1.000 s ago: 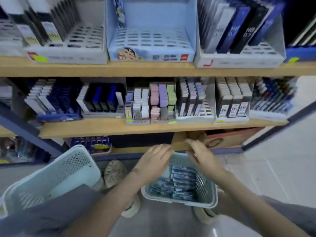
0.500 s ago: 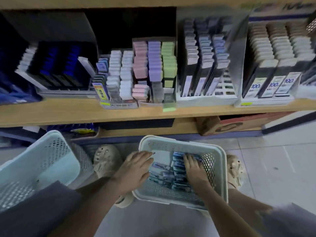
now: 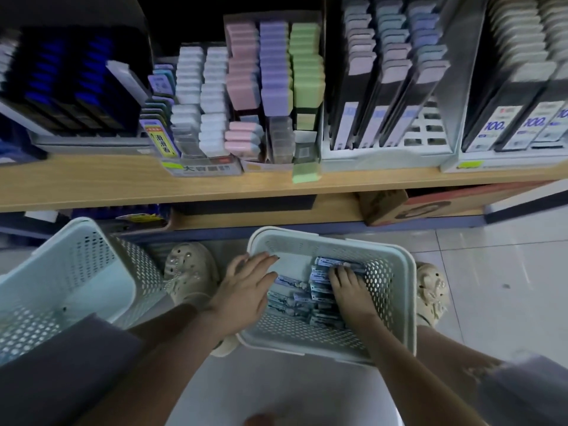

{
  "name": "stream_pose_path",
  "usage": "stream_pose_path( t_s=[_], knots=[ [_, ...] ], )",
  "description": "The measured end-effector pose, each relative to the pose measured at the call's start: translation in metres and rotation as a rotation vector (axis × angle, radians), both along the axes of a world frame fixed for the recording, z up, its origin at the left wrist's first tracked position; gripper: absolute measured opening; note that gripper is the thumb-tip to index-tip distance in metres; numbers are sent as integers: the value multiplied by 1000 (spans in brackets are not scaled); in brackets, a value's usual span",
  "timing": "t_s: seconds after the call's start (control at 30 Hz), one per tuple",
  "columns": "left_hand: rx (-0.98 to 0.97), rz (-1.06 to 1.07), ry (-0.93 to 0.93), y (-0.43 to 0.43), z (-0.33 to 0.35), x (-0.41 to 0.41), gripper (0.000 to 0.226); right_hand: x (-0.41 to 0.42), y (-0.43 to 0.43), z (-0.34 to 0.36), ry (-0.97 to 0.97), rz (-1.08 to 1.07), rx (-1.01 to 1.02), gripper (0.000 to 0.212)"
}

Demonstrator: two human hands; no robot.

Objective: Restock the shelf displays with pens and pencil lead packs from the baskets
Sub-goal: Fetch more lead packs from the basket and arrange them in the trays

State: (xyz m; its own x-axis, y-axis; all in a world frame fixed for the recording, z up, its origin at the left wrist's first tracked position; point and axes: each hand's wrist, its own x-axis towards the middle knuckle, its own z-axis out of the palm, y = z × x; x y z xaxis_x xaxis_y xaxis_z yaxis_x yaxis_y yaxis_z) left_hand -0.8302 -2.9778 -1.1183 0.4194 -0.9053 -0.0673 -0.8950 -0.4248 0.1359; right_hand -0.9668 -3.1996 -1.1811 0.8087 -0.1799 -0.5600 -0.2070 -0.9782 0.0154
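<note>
Pale floor tiles (image 3: 498,272) run under the wooden shelf (image 3: 92,189), whose display trays (image 3: 381,156) hold rows of pastel and dark packs, and between my feet sits a perforated white basket (image 3: 388,290) with blue pencil lead packs (image 3: 295,299) heaped on its bottom. My left hand (image 3: 246,290) lies flat over the basket's left rim, fingers straight and slightly apart; my right hand (image 3: 350,290) rests on the packs with fingers bent, tips on the topmost ones, though whether they pinch one I cannot tell. A second basket (image 3: 80,272) stands tilted at my left.
</note>
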Motion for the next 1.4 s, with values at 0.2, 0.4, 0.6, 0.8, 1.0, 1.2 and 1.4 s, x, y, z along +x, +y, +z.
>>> stream_pose_path(
  t_s=[0.2,0.4,0.6,0.8,1.0,1.2,1.4],
  knots=[
    [2,-3,1,0,2,0,38,-5,1,1,52,178,56,82],
    [0,-5,-1,0,3,0,38,-4,0,-2,84,215,17,92],
    [-24,-8,27,1,1,0,37,-9,-2,-4,63,283,-51,78],
    [-31,-10,27,2,1,0,36,-6,0,-4,31,396,-41,80],
    [-47,-17,23,1,3,0,36,-2,4,-3,25,403,-49,81],
    [-70,-16,19,2,2,0,34,-5,4,-4,-7,420,-17,62],
    [-88,-19,14,1,0,0,35,1,8,-1,-24,365,-96,60]
  ],
)
